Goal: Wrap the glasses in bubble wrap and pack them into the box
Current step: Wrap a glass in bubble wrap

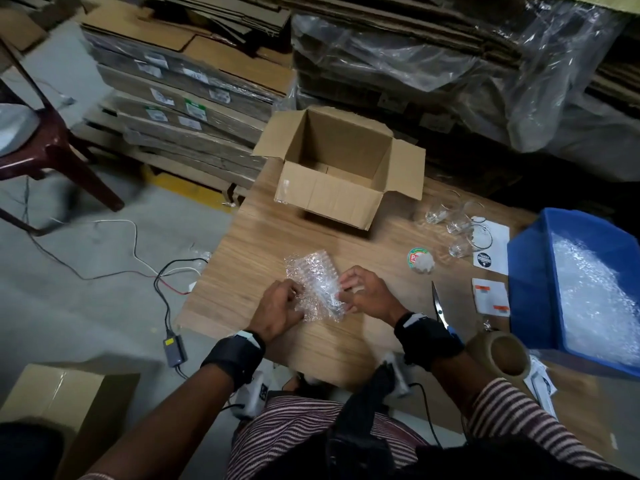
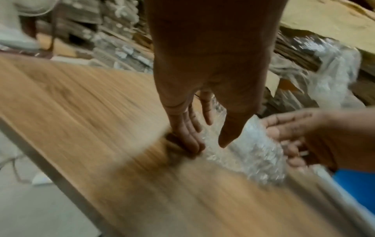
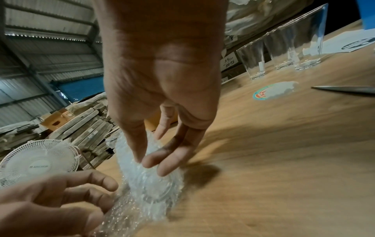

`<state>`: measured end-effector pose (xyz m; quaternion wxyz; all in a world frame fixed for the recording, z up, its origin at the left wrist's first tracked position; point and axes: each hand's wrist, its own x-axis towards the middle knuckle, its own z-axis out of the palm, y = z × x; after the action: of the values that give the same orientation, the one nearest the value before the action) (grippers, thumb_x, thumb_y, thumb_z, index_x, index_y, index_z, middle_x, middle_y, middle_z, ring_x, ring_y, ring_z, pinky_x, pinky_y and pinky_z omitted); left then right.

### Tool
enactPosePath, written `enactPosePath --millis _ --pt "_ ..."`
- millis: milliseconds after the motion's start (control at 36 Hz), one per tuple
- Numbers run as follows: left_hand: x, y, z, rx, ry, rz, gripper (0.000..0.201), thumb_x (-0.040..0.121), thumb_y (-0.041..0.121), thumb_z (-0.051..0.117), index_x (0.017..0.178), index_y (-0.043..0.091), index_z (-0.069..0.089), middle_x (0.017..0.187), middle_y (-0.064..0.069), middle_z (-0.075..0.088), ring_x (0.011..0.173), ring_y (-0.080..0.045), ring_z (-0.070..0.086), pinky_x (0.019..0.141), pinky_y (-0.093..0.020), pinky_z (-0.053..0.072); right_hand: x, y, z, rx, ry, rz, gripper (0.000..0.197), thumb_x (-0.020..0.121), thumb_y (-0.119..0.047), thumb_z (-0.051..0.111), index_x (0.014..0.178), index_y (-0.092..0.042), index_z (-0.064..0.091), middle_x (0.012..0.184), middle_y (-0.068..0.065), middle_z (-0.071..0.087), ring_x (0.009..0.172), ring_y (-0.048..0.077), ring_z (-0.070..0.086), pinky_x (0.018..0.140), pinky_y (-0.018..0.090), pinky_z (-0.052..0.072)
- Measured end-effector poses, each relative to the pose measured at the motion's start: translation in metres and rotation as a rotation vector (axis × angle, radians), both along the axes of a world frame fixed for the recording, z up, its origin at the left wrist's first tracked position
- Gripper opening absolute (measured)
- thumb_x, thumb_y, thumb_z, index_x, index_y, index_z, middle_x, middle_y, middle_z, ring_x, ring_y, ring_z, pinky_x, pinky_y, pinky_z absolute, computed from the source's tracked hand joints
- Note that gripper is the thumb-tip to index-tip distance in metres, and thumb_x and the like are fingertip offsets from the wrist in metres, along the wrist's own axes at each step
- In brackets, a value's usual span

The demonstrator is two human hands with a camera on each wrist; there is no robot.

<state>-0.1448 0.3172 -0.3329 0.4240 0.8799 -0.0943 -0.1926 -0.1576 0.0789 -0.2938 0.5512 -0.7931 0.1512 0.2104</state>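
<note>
On the wooden table (image 1: 263, 237) lies a glass rolled in bubble wrap (image 1: 317, 285), its round base showing through the wrap (image 3: 158, 189). My left hand (image 1: 298, 296) holds the bundle's left side, thumb over the wrap and fingers (image 2: 190, 136) down at its edge. My right hand (image 1: 346, 289) pinches the wrap between thumb and fingers (image 3: 168, 160) at the right end. Three bare glasses (image 1: 453, 226) stand upright to the far right. The open cardboard box (image 1: 339, 168) sits behind, and nothing shows inside it.
A blue bin (image 1: 530, 271) of bubble wrap stands at the right. Scissors (image 1: 440, 306), a brown tape roll (image 1: 498, 355), a round sticker (image 1: 419, 259) and paper labels (image 1: 490, 294) lie by my right wrist. Cardboard stacks rise behind; cables and a chair are left.
</note>
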Motion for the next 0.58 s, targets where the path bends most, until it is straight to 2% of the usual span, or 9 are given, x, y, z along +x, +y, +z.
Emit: enactPosePath --millis 83,139,194,250,333,417,500,528,583 --pt "0.003 -0.003 -0.001 -0.078 0.119 0.141 0.044 0.061 0.023 0.082 0.096 0.029 0.055 0.106 -0.006 0.067 0.094 -0.024 0.066 0.081 -0.036 0.055 0.005 0.001 0.000 0.028 0.035 0.025 0.051 0.075 -0.008 0.090 0.117 -0.008 0.060 0.101 0.010 0.067 0.059 0.013 0.066 0.052 0.029 0.056" --pt "0.002 -0.005 0.004 -0.111 0.191 0.195 0.050 0.067 0.010 0.082 0.105 0.021 0.052 0.099 -0.004 0.062 0.091 -0.024 0.062 0.077 -0.036 0.055 0.007 0.003 -0.002 0.015 0.062 0.053 0.060 0.069 -0.011 0.095 0.118 -0.011 0.060 0.098 0.008 0.067 0.066 0.013 0.067 0.052 0.030 0.055" --pt "-0.001 -0.006 0.009 -0.149 0.256 0.244 0.055 0.074 -0.008 0.079 0.113 0.013 0.048 0.096 -0.002 0.058 0.088 -0.019 0.058 0.069 -0.025 0.051 0.010 0.008 -0.004 -0.019 0.072 0.098 0.064 0.064 -0.017 0.098 0.118 -0.014 0.062 0.096 0.010 0.067 0.073 0.015 0.065 0.057 0.031 0.056" --pt "-0.006 -0.008 0.013 -0.211 0.288 0.309 0.058 0.071 -0.009 0.080 0.112 0.012 0.046 0.096 -0.003 0.055 0.085 -0.017 0.054 0.066 -0.018 0.047 0.011 0.013 -0.006 -0.051 0.071 0.142 0.069 0.061 -0.022 0.100 0.119 -0.014 0.063 0.094 0.010 0.067 0.077 0.015 0.063 0.064 0.028 0.055" --pt "-0.012 -0.011 0.013 -0.272 0.299 0.405 0.064 0.051 0.015 0.079 0.105 0.018 0.046 0.094 -0.002 0.055 0.082 -0.018 0.053 0.070 -0.027 0.047 0.010 0.019 -0.006 -0.082 0.077 0.177 0.073 0.061 -0.023 0.100 0.123 -0.011 0.063 0.093 0.006 0.063 0.078 0.012 0.059 0.063 0.017 0.049" --pt "-0.016 -0.011 0.010 -0.330 0.347 0.489 0.061 0.049 0.017 0.073 0.103 0.025 0.045 0.095 -0.004 0.060 0.085 -0.020 0.058 0.078 -0.040 0.055 0.009 0.025 -0.004 -0.117 0.049 0.192 0.071 0.061 -0.021 0.099 0.122 -0.011 0.063 0.093 0.003 0.060 0.079 0.011 0.055 0.061 0.012 0.046" --pt "-0.021 -0.011 0.015 -0.358 0.399 0.538 0.060 0.055 0.013 0.070 0.105 0.034 0.044 0.099 -0.007 0.064 0.090 -0.025 0.063 0.084 -0.055 0.060 0.007 0.031 -0.004 -0.152 0.027 0.202 0.071 0.058 -0.021 0.100 0.118 -0.013 0.062 0.099 0.002 0.064 0.085 0.016 0.060 0.074 0.023 0.052" --pt "-0.021 -0.011 0.015 -0.369 0.418 0.546 0.061 0.060 0.010 0.070 0.108 0.035 0.043 0.104 -0.011 0.064 0.090 -0.025 0.064 0.081 -0.055 0.061 0.006 0.033 -0.004 -0.161 0.021 0.210 0.073 0.056 -0.022 0.101 0.117 -0.015 0.061 0.103 0.003 0.066 0.090 0.018 0.063 0.079 0.029 0.055" --pt "-0.024 -0.014 0.022 -0.395 0.464 0.573 0.060 0.077 -0.005 0.067 0.119 0.028 0.041 0.116 -0.018 0.062 0.090 -0.025 0.066 0.071 -0.043 0.062 0.003 0.035 -0.005 -0.191 -0.006 0.238 0.075 0.051 -0.029 0.101 0.113 -0.020 0.059 0.106 0.002 0.067 0.096 0.021 0.066 0.081 0.037 0.059"
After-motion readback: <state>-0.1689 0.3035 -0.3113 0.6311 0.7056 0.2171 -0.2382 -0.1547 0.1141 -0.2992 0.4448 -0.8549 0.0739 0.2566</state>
